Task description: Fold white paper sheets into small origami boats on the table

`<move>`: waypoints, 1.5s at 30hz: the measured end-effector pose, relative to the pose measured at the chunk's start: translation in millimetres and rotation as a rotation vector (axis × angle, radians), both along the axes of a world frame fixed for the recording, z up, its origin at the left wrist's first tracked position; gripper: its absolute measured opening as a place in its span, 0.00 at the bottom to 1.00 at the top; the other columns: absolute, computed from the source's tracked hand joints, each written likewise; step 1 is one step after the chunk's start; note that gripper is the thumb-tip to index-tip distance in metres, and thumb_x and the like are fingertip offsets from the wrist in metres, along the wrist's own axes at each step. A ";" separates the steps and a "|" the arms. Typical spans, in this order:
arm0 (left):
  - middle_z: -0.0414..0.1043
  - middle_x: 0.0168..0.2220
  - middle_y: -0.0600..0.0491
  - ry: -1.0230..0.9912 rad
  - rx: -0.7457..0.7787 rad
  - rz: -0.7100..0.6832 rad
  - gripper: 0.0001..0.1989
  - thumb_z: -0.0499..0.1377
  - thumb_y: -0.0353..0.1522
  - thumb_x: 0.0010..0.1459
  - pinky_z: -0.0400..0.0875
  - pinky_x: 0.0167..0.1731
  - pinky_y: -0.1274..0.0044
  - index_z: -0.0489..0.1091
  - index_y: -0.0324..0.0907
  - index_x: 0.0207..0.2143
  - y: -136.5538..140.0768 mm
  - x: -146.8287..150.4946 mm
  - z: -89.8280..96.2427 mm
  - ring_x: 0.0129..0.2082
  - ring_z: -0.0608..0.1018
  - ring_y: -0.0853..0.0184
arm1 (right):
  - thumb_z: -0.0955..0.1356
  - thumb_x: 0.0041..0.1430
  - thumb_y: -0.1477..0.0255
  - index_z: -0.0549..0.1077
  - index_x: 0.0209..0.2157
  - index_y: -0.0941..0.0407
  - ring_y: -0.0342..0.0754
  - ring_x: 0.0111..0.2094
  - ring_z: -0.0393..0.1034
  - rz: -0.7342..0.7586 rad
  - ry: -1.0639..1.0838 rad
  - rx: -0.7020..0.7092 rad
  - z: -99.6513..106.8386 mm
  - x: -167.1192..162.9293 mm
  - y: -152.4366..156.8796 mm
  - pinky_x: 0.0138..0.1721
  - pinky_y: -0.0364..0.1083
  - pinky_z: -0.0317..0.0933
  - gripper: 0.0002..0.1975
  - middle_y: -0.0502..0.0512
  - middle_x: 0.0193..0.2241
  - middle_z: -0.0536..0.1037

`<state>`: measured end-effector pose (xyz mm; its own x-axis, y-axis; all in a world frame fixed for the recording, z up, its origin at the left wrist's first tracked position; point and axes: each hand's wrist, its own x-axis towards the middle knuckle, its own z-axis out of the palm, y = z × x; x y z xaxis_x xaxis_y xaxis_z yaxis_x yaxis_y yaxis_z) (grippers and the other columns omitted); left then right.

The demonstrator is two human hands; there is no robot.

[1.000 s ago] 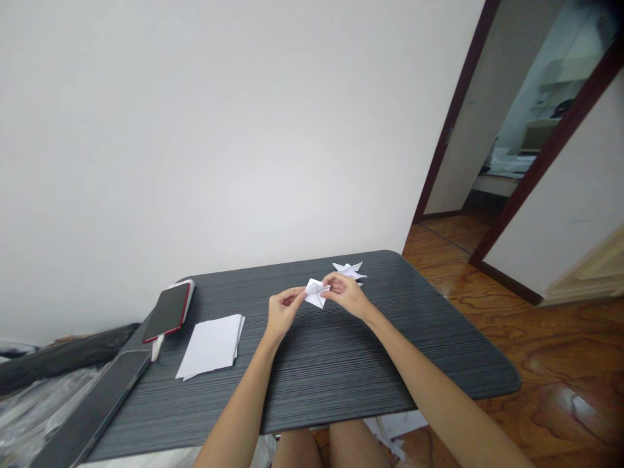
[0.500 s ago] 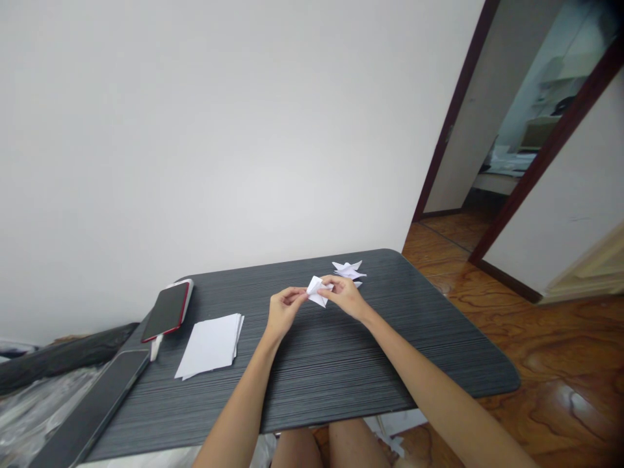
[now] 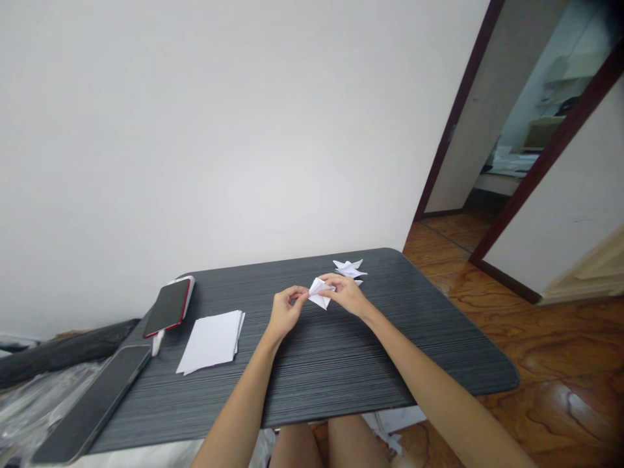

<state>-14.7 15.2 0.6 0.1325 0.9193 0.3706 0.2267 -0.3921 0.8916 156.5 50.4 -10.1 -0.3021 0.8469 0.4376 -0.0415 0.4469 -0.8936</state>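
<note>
Left hand [image 3: 286, 309] and right hand [image 3: 348, 296] pinch one folded paper [image 3: 320, 301]

The left hand's thumb and fingertips are drawn together at the left corner of the folded paper. The right hand grips its right side, thumb toward the viewer and fingers along the upper edge, covering more of it than the left does. The folded paper is just below the middle of the frame, held above the surface [image 3: 341, 370] and lying right of the left hand, left of the right hand. Both touch it, so neither is clearly nearer. Its long axis is hard to tell at this size; one corner points toward the bottom of the frame.

Just beyond the right hand, toward the surface's far edge, lie white paper shapes [image 3: 349, 270] with pointed tips. Well apart, left of the left hand, is a stack of white sheets [image 3: 209, 341]. Farther left, a red-edged phone [image 3: 168, 307] leans on a white stand [image 3: 156, 342], and a dark slab [image 3: 95, 408] reaches into the lower left of the frame.
</note>
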 end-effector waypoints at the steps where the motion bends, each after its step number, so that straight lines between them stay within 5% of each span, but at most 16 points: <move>1: 0.72 0.28 0.48 0.003 0.009 0.002 0.09 0.56 0.33 0.49 0.67 0.33 0.77 0.69 0.35 0.27 -0.2 0.2 -0.1 0.30 0.73 0.67 | 0.70 0.41 0.72 0.73 0.23 0.58 0.47 0.37 0.66 0.003 0.008 -0.015 0.0 -0.4 0.0 0.39 0.46 0.58 0.04 0.57 0.36 0.72; 16: 0.72 0.27 0.49 0.041 0.022 0.012 0.09 0.56 0.34 0.49 0.69 0.32 0.77 0.69 0.35 0.28 -1.7 1.4 -3.5 0.28 0.75 0.67 | 0.72 0.37 0.68 0.63 0.18 0.58 0.41 0.23 0.63 -0.042 0.188 -0.291 -1.7 -7.4 -3.4 0.27 0.42 0.56 0.13 0.48 0.21 0.70; 23: 0.73 0.30 0.47 0.030 0.009 -0.079 0.18 0.56 0.32 0.50 0.70 0.35 0.75 0.64 0.33 0.44 -1.7 5.4 -8.7 0.31 0.76 0.67 | 0.71 0.37 0.70 0.62 0.18 0.58 0.39 0.20 0.61 -0.027 0.066 -0.303 0.6 -5.9 -4.0 0.24 0.41 0.53 0.13 0.46 0.18 0.67; 30: 0.75 0.33 0.44 0.018 -0.100 -0.041 0.18 0.59 0.35 0.46 0.70 0.35 0.74 0.70 0.32 0.39 0.2 9.3 -8.8 0.33 0.77 0.62 | 0.71 0.38 0.71 0.62 0.18 0.58 0.39 0.22 0.61 0.023 0.056 -0.258 -0.2 -7.8 -6.0 0.25 0.41 0.54 0.12 0.46 0.20 0.67; 37: 0.75 0.23 0.45 -0.022 -0.294 -0.171 0.18 0.57 0.38 0.48 0.66 0.17 0.80 0.72 0.30 0.32 -2.4 11.7 -0.2 0.21 0.76 0.65 | 0.71 0.37 0.72 0.60 0.18 0.58 0.39 0.24 0.62 0.063 0.145 -0.301 4.6 -6.1 -9.3 0.27 0.41 0.56 0.14 0.47 0.23 0.69; 45: 0.75 0.27 0.43 -0.189 -0.331 -0.192 0.16 0.60 0.37 0.45 0.64 0.17 0.81 0.70 0.30 0.31 2.5 8.2 -4.1 0.25 0.77 0.62 | 0.72 0.35 0.68 0.67 0.20 0.59 0.40 0.22 0.63 0.067 0.128 -0.387 9.6 -6.1 -10.9 0.26 0.41 0.56 0.11 0.48 0.20 0.71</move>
